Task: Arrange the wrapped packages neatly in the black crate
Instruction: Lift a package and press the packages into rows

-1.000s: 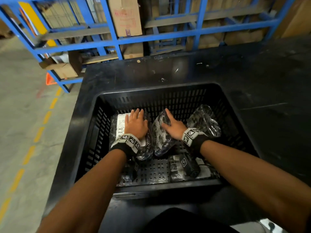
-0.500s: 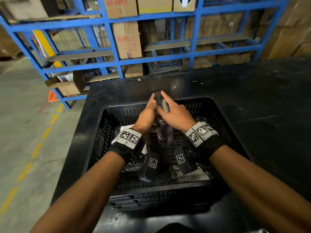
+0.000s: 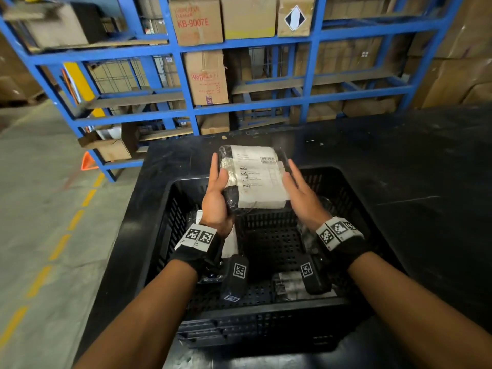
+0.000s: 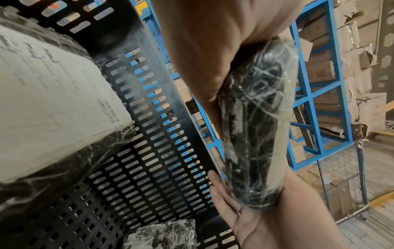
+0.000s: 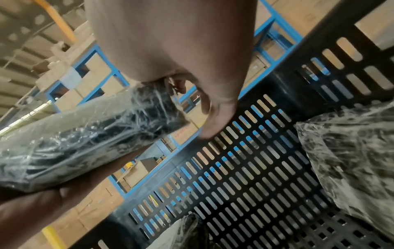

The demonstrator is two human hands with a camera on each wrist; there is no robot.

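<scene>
A plastic-wrapped package (image 3: pixel 255 179) with a white label facing me is held above the far part of the black crate (image 3: pixel 266 311). My left hand (image 3: pixel 217 187) grips its left edge, thumb on the front. My right hand (image 3: pixel 300 193) presses its right edge with straight fingers. The left wrist view shows the package (image 4: pixel 255 126) edge-on between both palms, and the right wrist view shows the package (image 5: pixel 85 143) from the other side. Three more wrapped packages lie in the crate: a labelled one (image 3: pixel 231 243) at left, one (image 3: pixel 306 235) at right, one (image 3: pixel 290 286) at front.
The crate stands on a black table (image 3: pixel 399 169). Behind it rises a blue rack (image 3: pixel 186 83) stacked with cardboard boxes. A concrete floor with a yellow dashed line (image 3: pixel 58 249) runs along the left, with an orange cone (image 3: pixel 87 161) near the rack.
A second ago both hands rested on packages inside the crate. They lifted the middle one edge-on, then raised it higher and turned its white label toward me.
</scene>
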